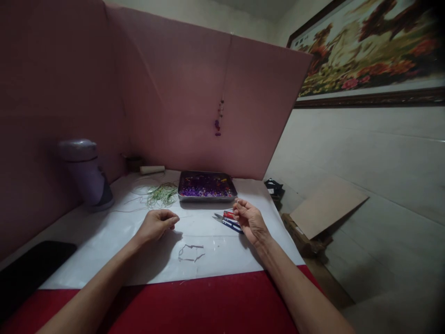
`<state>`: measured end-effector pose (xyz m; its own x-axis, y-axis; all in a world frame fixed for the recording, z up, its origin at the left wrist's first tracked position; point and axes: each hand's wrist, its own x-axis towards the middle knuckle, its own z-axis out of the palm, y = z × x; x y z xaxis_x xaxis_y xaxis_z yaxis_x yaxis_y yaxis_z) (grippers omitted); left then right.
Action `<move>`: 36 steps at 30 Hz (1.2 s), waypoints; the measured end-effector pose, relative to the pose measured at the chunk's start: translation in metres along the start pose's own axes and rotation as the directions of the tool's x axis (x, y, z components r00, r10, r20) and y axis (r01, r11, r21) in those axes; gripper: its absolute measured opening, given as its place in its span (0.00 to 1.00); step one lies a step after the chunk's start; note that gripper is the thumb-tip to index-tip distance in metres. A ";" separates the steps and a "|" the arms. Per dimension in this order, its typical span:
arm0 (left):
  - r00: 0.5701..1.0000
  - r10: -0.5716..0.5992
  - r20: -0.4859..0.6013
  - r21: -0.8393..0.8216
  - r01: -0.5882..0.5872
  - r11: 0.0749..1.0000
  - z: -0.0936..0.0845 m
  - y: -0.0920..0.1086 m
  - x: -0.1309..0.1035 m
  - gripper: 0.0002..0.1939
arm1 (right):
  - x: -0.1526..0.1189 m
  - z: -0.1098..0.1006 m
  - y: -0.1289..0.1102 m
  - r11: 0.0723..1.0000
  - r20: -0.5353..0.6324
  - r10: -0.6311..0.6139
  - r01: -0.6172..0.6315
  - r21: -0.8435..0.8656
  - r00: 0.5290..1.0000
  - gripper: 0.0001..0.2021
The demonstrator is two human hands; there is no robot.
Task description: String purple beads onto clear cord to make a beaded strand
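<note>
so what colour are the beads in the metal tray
Mostly purple, with a few red and orange ones mixed in; the head view shows the beads in the shallow metal tray.

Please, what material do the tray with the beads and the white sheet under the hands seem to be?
The tray looks like metal, probably steel: its rim is grey and shiny. The white sheet looks like smooth paper or thin plastic, lying flat with a faint sheen; which of the two is unclear.

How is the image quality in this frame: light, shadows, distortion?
Head view: dim, warm light; the left hand throws a soft shadow on the white sheet. Wide-angle bending curves the pink screen and framed picture. Corners darken; the tray beads are too small to resolve.
</note>
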<state>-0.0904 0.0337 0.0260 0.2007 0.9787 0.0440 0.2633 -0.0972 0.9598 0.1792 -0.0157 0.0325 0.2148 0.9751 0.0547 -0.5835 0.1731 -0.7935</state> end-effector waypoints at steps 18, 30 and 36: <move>1.000 0.005 -0.016 0.027 -0.005 1.000 0.001 0.002 -0.002 0.10 | 0.000 0.001 0.001 1.000 -0.016 0.010 -0.010 0.000 1.000 0.10; 0.998 -0.056 0.002 -0.099 0.056 0.994 0.000 0.000 -0.003 0.13 | 0.002 -0.002 0.002 0.999 -0.011 0.031 -0.031 0.010 0.999 0.10; 0.995 -0.099 -0.001 -0.262 0.095 0.960 -0.002 -0.001 -0.003 0.15 | 0.001 -0.003 0.004 0.999 0.002 0.034 -0.034 0.009 0.999 0.09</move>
<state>-0.0930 0.0313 0.0254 0.1727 0.9837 -0.0506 0.0250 0.0469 0.9986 0.1800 -0.0140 0.0275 0.1930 0.9808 0.0289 -0.5972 0.1408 -0.7896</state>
